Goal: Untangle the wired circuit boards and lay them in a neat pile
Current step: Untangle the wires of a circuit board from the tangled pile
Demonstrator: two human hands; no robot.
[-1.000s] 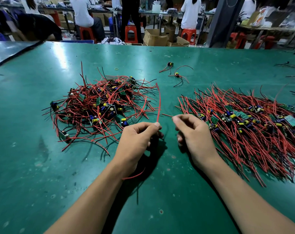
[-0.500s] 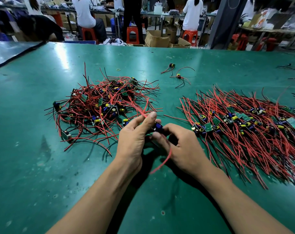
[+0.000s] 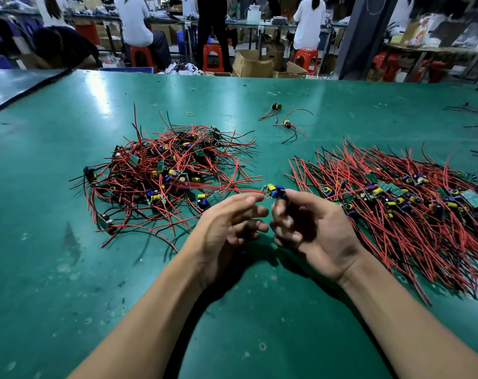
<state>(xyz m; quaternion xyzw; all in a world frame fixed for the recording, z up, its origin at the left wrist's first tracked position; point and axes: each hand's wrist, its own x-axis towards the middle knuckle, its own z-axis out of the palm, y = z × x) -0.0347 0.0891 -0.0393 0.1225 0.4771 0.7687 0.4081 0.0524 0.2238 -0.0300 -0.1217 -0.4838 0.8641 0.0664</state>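
Now the right hand (image 3: 311, 231) pinches one circuit board (image 3: 273, 190) at frame centre; the left hand (image 3: 226, 228), fingers almost straight, seems to touch its red wire (image 3: 221, 188). Pull slowly, so the tangled heap (image 3: 161, 170) at left does not follow.

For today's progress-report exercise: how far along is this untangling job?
Done: the combed pile on the right. In hand: the right hand pinches one board, its red wire trailing toward the tangled heap; the left hand is open beside it. Left: that heap.
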